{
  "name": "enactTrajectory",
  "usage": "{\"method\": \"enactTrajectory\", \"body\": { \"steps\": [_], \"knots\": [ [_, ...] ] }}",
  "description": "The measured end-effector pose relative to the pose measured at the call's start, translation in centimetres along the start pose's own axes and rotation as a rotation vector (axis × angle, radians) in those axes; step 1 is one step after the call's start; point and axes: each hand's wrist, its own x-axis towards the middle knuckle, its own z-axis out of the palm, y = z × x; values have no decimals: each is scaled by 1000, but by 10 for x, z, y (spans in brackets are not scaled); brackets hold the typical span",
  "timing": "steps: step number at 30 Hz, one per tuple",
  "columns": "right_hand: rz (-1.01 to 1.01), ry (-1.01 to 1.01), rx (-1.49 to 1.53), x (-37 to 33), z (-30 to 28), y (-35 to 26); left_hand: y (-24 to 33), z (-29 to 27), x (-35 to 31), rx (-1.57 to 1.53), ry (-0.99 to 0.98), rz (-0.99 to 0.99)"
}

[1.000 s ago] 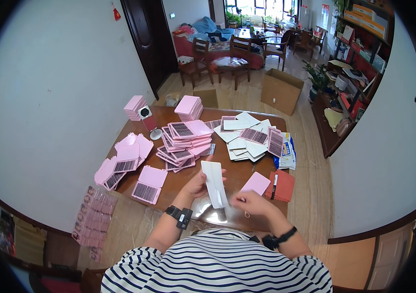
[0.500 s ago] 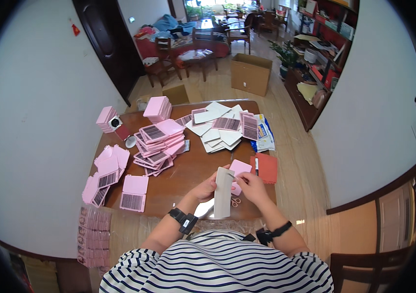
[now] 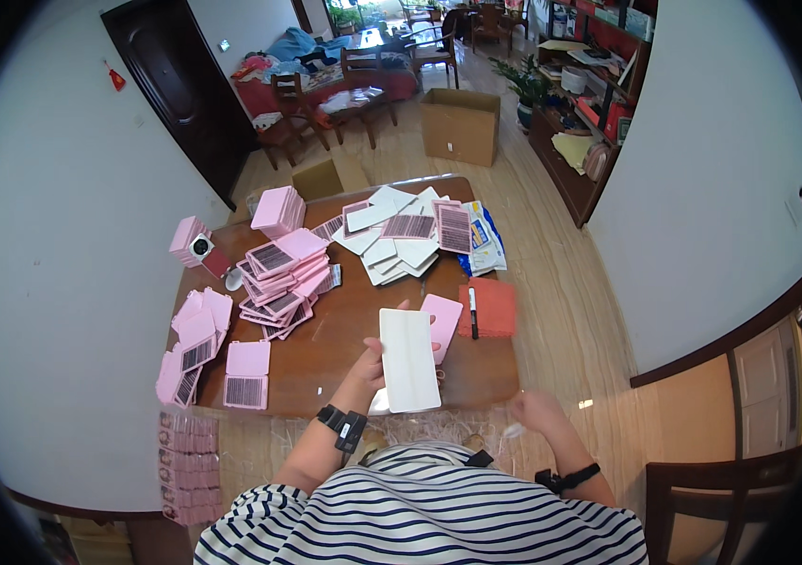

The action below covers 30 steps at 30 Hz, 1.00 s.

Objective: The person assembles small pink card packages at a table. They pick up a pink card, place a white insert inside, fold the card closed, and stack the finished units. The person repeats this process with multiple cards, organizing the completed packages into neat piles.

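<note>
My left hand (image 3: 372,365) holds up a flat white case (image 3: 409,363) with a faint crease along it, fingertips showing past its right edge. A pink case (image 3: 446,320) lies on the table just behind it. The case mostly hides a pair of scissors; only a bit of handle (image 3: 440,376) shows. My right hand (image 3: 536,412) is closed and a little blurred, out past the table's near right corner. A small whitish bit shows under its fingers, too unclear to name.
Opened pink cases with dark-striped panels (image 3: 288,273) pile on the wooden table (image 3: 344,330). White cases (image 3: 382,250) heap at the back beside a blue-white packet (image 3: 486,243). On the right, a black marker (image 3: 473,306) rests on red sheets (image 3: 497,315). A cardboard box (image 3: 460,127) stands beyond.
My right hand has left the white case and swung right, off the table's edge. My left hand has turned the case so its broad face shows. The view has shifted slightly.
</note>
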Motion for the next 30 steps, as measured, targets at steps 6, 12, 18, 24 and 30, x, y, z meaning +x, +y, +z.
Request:
{"method": "enactTrajectory", "body": {
  "steps": [6,12,18,24,30],
  "knots": [
    [-414,813,552,58,-30,-73,-20,34,10,-25,1,-12],
    [-368,800,455,69,-39,-83,-31,41,11,-114,-59,27],
    [-584,627,531,65,-35,-77,-40,37,13,-54,82,131],
    [-364,-237,-129,19,9,18,6,-25,-35,116,433,229],
    [-100,-234,-230,39,8,20,19,-33,-91,1520,638,38]
  ]
}}
